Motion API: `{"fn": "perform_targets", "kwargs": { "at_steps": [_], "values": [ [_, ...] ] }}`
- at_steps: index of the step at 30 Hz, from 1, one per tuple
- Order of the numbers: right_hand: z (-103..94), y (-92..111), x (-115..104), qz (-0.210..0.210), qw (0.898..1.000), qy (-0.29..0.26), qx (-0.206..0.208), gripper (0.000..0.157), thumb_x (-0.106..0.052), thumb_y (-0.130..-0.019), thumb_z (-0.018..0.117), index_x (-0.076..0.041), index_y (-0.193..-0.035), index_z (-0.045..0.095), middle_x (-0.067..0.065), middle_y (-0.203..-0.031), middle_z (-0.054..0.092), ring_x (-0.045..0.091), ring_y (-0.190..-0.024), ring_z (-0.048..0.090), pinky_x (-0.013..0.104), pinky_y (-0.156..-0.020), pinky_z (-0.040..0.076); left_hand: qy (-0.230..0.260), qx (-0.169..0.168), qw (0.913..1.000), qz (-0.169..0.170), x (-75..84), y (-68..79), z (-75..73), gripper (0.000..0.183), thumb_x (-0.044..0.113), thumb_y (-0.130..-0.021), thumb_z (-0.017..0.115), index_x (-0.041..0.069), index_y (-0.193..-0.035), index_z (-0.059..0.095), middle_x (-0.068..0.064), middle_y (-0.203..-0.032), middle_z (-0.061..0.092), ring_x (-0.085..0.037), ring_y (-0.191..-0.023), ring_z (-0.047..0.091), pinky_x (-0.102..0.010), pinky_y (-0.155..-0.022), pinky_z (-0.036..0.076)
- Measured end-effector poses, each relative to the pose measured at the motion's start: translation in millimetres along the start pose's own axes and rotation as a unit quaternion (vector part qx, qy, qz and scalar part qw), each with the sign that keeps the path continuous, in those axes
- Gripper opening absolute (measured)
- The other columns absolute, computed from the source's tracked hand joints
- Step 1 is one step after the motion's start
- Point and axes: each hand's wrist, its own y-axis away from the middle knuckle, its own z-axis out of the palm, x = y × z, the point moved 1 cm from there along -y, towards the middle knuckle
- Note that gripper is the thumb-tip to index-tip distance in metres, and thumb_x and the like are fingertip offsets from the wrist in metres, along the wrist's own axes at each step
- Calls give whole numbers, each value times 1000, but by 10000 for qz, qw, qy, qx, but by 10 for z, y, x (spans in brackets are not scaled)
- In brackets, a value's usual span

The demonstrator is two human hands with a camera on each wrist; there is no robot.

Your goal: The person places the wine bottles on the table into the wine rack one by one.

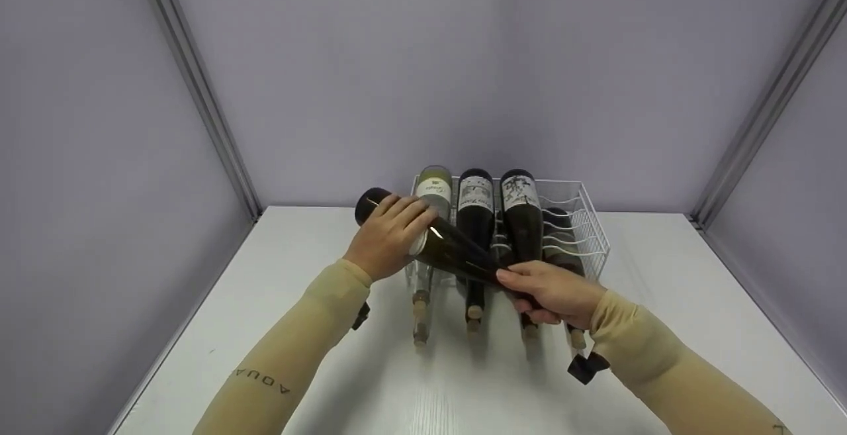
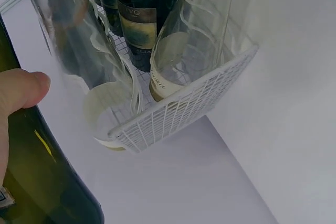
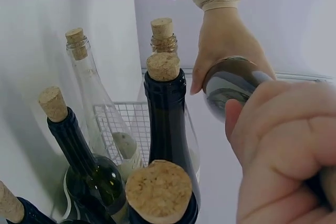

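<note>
A dark green wine bottle (image 1: 456,249) is held slanting above the rack, its base to the left and its neck down to the right. My left hand (image 1: 390,233) grips the body near the base, fingers over the top; in the left wrist view the thumb (image 2: 26,90) lies along the green glass (image 2: 47,166). My right hand (image 1: 552,292) holds the neck, thumb on top, and covers the bottle's mouth. Beneath, a white wire rack (image 1: 589,223) carries a clear bottle (image 1: 435,188) and two dark bottles (image 1: 475,200) (image 1: 521,200) on its upper level.
More corked bottles lie lower in the rack, including a dark one (image 1: 561,244) at the right. Corks (image 3: 158,190) point toward the front. The rack stands on a white table (image 1: 311,243) against a pale back wall (image 1: 370,91), with side walls left and right.
</note>
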Motion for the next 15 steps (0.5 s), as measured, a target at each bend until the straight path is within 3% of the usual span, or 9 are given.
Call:
{"fn": "perform_targets", "kwargs": {
  "at_steps": [9,15],
  "values": [
    [-5,58,0,-54,9994,-328,-66,40,-40,-97,55,-1,-93,50,1,-65,45,8,-39,30,20,-37,27,-4,41,10000,17,-8,18,-19,70,17,-70,81,14,-133,51,-10,-126,58,-28,-119,53,-43,-108,34],
    [-109,155,4,-293,9993,-243,-53,39,-39,-99,51,-1,-91,50,1,-64,46,6,-38,31,19,-37,29,-183,-216,9978,-593,-127,87,-70,92,27,-68,87,10,-144,38,-13,-141,46,-28,-134,39,-45,-113,26]
  ]
}}
